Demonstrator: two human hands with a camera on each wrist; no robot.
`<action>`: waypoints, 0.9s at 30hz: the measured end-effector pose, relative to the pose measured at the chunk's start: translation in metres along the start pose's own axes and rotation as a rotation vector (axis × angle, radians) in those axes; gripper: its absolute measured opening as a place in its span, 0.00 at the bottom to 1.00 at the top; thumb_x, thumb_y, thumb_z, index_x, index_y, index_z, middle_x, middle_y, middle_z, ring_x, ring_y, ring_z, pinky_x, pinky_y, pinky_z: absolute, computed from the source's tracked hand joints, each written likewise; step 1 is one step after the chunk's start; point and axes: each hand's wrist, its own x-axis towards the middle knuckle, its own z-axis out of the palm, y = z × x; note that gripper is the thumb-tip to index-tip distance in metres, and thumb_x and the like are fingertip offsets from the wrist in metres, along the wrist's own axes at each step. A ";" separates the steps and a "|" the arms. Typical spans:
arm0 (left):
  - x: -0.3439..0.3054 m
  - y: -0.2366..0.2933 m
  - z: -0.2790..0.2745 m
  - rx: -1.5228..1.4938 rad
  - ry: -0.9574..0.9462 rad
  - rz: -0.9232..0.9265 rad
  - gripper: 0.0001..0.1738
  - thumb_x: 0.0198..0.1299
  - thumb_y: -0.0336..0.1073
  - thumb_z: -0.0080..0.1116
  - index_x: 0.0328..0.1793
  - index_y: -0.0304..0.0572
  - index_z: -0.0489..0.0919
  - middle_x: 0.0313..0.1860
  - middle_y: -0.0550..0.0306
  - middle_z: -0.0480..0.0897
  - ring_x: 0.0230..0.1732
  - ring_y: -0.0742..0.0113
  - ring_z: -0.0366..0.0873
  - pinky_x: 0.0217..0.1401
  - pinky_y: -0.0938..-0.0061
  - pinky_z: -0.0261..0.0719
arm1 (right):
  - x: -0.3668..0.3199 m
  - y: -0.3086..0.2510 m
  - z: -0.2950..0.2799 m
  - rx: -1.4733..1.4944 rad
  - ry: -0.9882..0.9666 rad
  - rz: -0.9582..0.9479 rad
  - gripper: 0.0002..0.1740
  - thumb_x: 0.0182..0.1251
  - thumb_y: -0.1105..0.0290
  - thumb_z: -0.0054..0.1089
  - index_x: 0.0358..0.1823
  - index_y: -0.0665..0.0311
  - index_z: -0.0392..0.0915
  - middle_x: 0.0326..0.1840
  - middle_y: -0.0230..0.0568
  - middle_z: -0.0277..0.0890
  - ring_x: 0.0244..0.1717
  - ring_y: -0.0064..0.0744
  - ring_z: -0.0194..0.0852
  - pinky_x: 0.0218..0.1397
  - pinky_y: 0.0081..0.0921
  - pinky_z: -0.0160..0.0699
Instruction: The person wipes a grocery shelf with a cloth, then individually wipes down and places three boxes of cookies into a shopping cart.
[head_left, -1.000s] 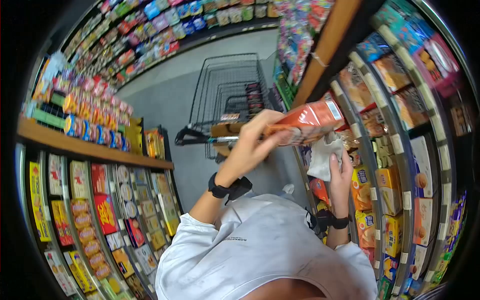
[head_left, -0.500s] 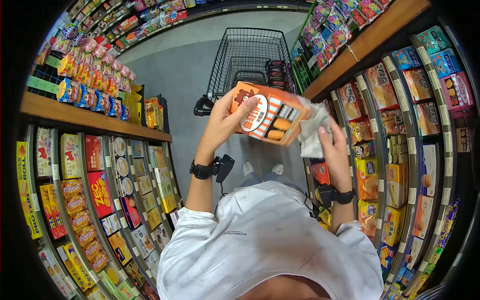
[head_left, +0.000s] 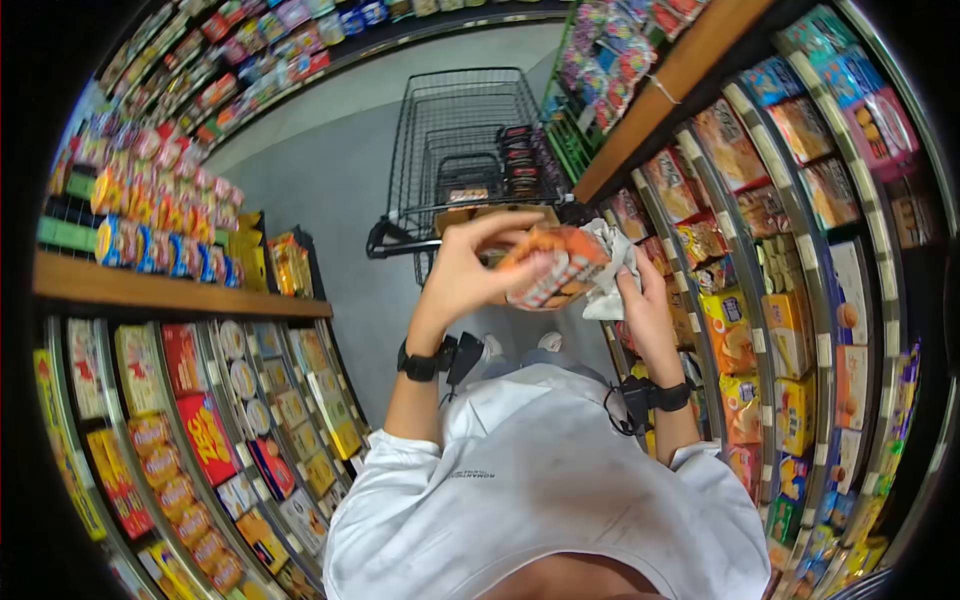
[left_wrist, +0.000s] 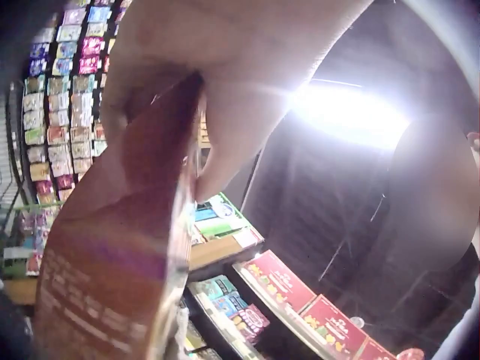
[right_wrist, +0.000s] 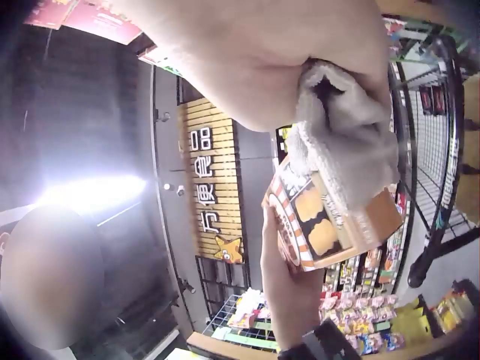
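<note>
- Left hand: fingers and thumb curled round the 9 o'clock end of the snack box, thumb across the upper face; firm wrap, nothing else held.
- Right hand: closed on a crumpled pale cloth, pressing it against the 3 o'clock end of the box; from the right wrist view, cloth bunched over the box's top edge.
- Snack box: orange printed carton, held off any surface between both hands, in front of the chest, at 6 o'clock from the shopping cart handle; tilted, printed face turned partly upward.
- Handling, as judged: probably light; thin cardboard, stiff along edges and corners, likely to dent on the broad faces if squeezed; glossy print probably a little slippery under the cloth.
- Best hold, as judged: across the narrow sides close to one end, pads on the edges rather than mid-face; other end left free.
- Shopping cart: black wire basket at 12 o'clock from the hands, a few dark packs inside.
- Right-hand shelving: at 3 o'clock, rows of boxed snacks, close beside the right hand.
- Left-hand shelving: at 9 o'clock, well apart, packed with boxes and rolls.
- Grey floor: at 11 o'clock, between the shelving runs.
</note>
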 end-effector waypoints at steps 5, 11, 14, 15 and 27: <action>-0.008 -0.011 0.019 0.027 -0.115 -0.002 0.23 0.56 0.32 0.76 0.58 0.30 0.84 0.47 0.53 0.89 0.51 0.68 0.87 0.57 0.74 0.82 | -0.019 0.004 -0.028 -0.165 0.020 -0.033 0.23 0.77 0.73 0.50 0.70 0.75 0.71 0.67 0.49 0.78 0.67 0.36 0.75 0.71 0.28 0.69; 0.008 -0.023 0.045 0.398 -0.145 0.074 0.17 0.58 0.40 0.75 0.46 0.34 0.87 0.36 0.46 0.89 0.33 0.61 0.88 0.39 0.71 0.82 | -0.025 -0.028 -0.031 -0.478 -0.284 -0.292 0.24 0.72 0.78 0.48 0.68 0.73 0.73 0.63 0.58 0.80 0.64 0.46 0.80 0.67 0.32 0.74; 0.020 -0.001 0.075 0.650 -0.242 0.008 0.18 0.58 0.43 0.74 0.45 0.35 0.88 0.32 0.45 0.87 0.29 0.55 0.86 0.36 0.71 0.80 | -0.024 -0.045 -0.057 -0.337 -0.348 -0.261 0.24 0.71 0.79 0.48 0.67 0.74 0.73 0.61 0.58 0.80 0.61 0.47 0.81 0.65 0.33 0.74; 0.025 0.004 0.082 0.641 -0.261 -0.019 0.19 0.59 0.44 0.74 0.46 0.35 0.88 0.32 0.46 0.88 0.28 0.55 0.85 0.35 0.71 0.80 | -0.022 -0.050 -0.066 -0.263 -0.288 -0.276 0.23 0.70 0.81 0.47 0.66 0.74 0.73 0.60 0.58 0.80 0.59 0.50 0.82 0.62 0.33 0.76; 0.079 0.042 0.199 0.420 -0.158 0.090 0.15 0.60 0.36 0.73 0.46 0.31 0.88 0.33 0.54 0.89 0.32 0.76 0.84 0.37 0.79 0.80 | -0.016 -0.014 -0.199 -0.254 -0.126 -0.432 0.23 0.70 0.84 0.45 0.65 0.72 0.75 0.64 0.54 0.77 0.64 0.50 0.78 0.66 0.34 0.75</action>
